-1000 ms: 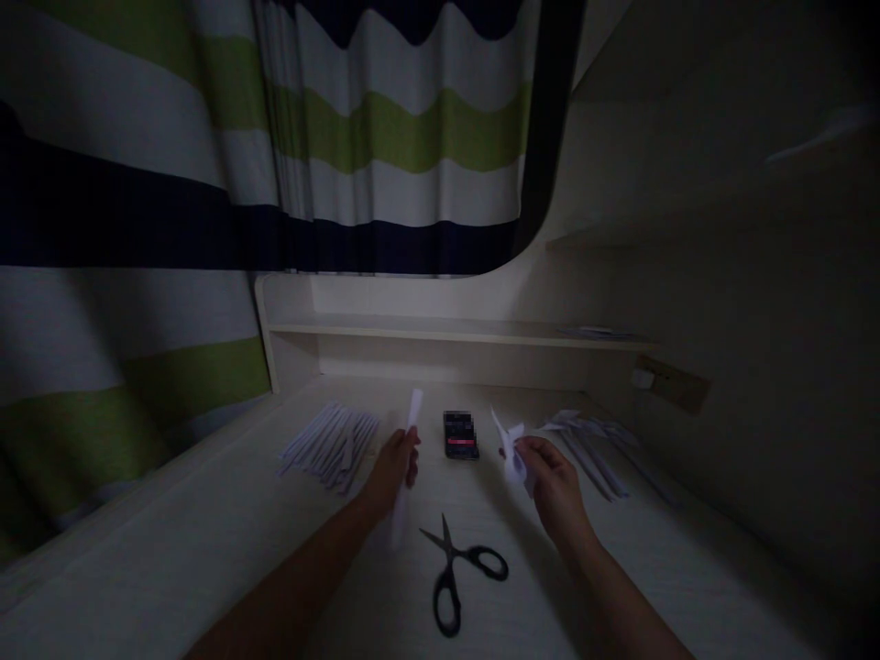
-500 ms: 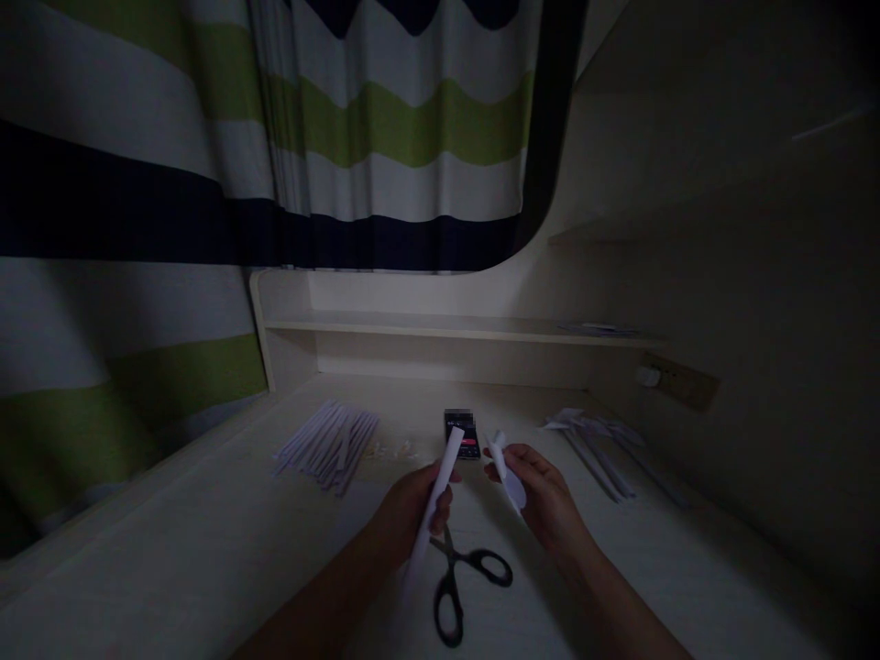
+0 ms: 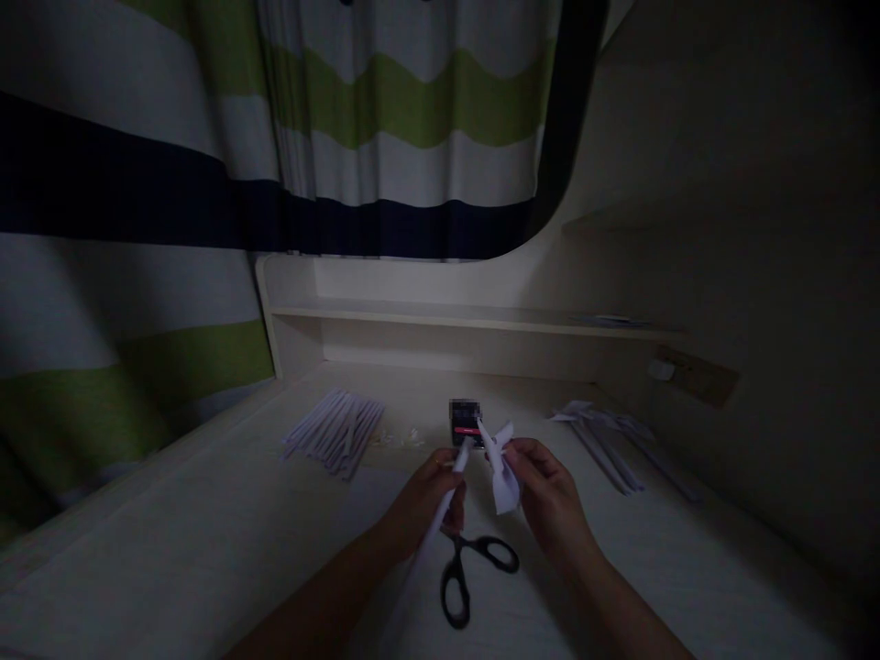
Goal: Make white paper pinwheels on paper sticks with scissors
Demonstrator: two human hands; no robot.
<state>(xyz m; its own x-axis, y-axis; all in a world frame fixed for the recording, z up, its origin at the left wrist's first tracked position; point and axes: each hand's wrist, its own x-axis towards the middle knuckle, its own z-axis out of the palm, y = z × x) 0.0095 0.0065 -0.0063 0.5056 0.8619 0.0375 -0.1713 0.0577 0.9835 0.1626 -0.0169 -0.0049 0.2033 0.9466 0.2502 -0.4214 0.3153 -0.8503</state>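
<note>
My left hand (image 3: 434, 495) is closed around a long white paper tube (image 3: 440, 515), which slants up and away from me with its far end near the phone. In my right hand (image 3: 546, 486) a folded white paper piece (image 3: 504, 484) with pointed flaps is pinched between thumb and fingers. The paper piece and the tube's far end are close, with a small gap between them. Below my hands, black-handled scissors (image 3: 459, 568) lie on the desk, handles toward me and blades partly hidden by my left hand.
A bundle of white paper tubes (image 3: 335, 431) lies at the left, beside small pale bits (image 3: 405, 438) and a sheet of paper (image 3: 371, 495). Behind my hands is a phone (image 3: 465, 423). Paper tubes with folded tops (image 3: 609, 449) lie at the right. A shelf (image 3: 426, 313) spans the back.
The paper piece in my right hand has turned, showing its spread flaps. My left hand has shifted its grip nearer the tube's far end. The view has tilted down slightly.
</note>
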